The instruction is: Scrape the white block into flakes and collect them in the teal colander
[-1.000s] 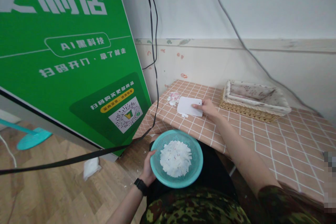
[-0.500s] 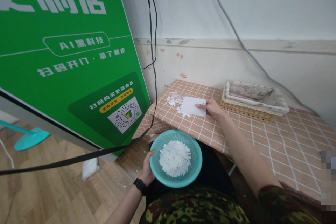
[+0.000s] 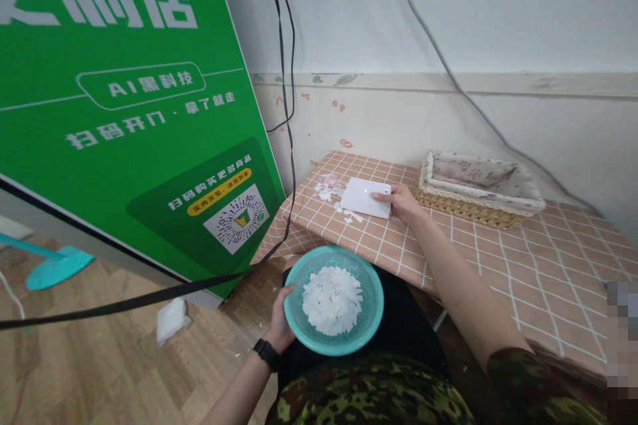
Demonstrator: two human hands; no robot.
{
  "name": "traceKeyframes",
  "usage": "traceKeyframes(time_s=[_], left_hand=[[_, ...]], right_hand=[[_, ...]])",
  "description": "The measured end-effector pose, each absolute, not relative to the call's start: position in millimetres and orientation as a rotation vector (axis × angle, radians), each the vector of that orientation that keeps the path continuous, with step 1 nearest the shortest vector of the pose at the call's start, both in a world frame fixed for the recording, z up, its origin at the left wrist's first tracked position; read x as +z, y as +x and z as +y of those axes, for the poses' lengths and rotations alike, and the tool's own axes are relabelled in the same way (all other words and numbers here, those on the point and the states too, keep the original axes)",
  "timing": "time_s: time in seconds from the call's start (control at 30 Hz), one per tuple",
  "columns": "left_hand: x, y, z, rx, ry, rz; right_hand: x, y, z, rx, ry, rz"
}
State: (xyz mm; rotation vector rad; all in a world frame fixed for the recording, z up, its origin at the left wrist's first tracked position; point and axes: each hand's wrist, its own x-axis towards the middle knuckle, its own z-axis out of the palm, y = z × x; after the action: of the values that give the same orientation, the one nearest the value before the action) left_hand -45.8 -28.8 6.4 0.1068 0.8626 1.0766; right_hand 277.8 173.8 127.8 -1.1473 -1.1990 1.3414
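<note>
My left hand [image 3: 282, 320] grips the left rim of a teal plastic colander [image 3: 371, 322], just below the table's front edge. A heap of white paper scraps [image 3: 333, 300] lies inside it. Over the table, my right hand [image 3: 403, 204] pinches the right end of a flat white board [image 3: 361, 197], thumb on top; a small dark hole shows at its corner. Loose paper bits [image 3: 326, 187], white with some pink, lie to the left of the board, and a few more [image 3: 353, 217] lie along its near edge.
A fabric-lined wicker basket [image 3: 473, 212] stands at the back of the checked-cloth table [image 3: 503, 259]. A tall green cabinet [image 3: 149, 166] rises on the left, with a black strap [image 3: 209, 285] stretched across it. A white packet [image 3: 172, 320] lies on the floor.
My right hand has tilted the white board slightly, and its near edge has lifted clear of some scraps. My left hand and the colander stay where they were.
</note>
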Motion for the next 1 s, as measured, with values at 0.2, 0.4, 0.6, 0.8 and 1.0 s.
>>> traceKeyframes(time_s=[0.2,0.4,0.6,0.8,1.0], left_hand=[[9,-45,-28,1.072,0.093,0.848],[20,-44,-27,1.085,0.124,0.845],[47,-43,-20,1.141,0.159,0.888],[68,-42,-17,1.14,0.168,0.848],[78,-40,-17,1.148,0.134,0.803]], right_hand=[[125,280,174,1.357,-1.2,-1.25],[125,280,172,1.4,-1.15,-1.245],[129,281,169,1.556,-1.079,-1.334],[132,287,168,1.5,-1.105,-1.301],[132,276,164,1.364,-1.127,-1.538]])
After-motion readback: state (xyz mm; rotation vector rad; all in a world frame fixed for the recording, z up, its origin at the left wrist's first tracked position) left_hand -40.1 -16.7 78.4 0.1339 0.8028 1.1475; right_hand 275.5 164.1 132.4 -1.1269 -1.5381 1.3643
